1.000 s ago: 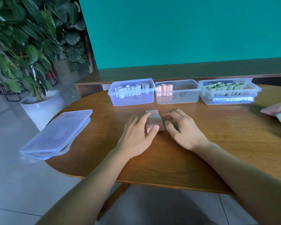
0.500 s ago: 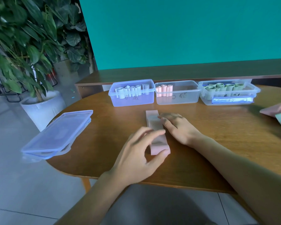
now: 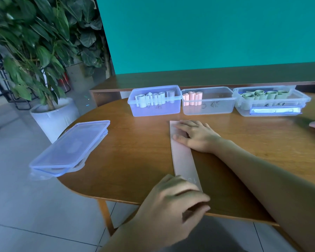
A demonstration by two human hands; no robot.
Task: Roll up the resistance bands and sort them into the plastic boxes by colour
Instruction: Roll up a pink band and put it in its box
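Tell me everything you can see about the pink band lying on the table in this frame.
The pink band is a long, narrow, flat strip, thin and smooth like rubber, unrolled and running from near the boxes toward the table's near edge. The right hand presses flat on its far end; the left hand covers and holds its near end at the edge. Faint writing shows near that end, unreadable.

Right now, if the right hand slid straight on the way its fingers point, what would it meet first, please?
The right hand points left across the pink band. Past the band's edge only bare table shows; the stacked lids come much later.
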